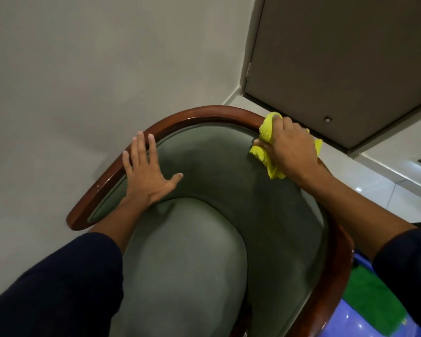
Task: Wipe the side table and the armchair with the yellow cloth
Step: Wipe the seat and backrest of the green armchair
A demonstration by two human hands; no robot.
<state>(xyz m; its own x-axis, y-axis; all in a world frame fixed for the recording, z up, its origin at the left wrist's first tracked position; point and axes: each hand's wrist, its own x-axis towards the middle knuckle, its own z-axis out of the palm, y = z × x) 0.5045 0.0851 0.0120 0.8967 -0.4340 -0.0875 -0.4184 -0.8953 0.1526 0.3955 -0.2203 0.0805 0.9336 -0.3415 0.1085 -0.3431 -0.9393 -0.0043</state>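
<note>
The right hand (289, 149) is closed around the bunched yellow cloth (265, 152), pressing it over the wooden rim (204, 115) at the far right curve of the armchair (187, 251), where the rim meets the green padded back. The left hand (146, 173) lies flat and unclenched, fingers spread, its fingertips on the rim at the left side and its palm and thumb on the upholstery. Both forearms come out of dark sleeves (58, 283). The chair stands close to a pale wall (83, 69), with a door (350, 57) behind its right side. A blue and green object (372, 307) sits just beside the chair at lower right.
</note>
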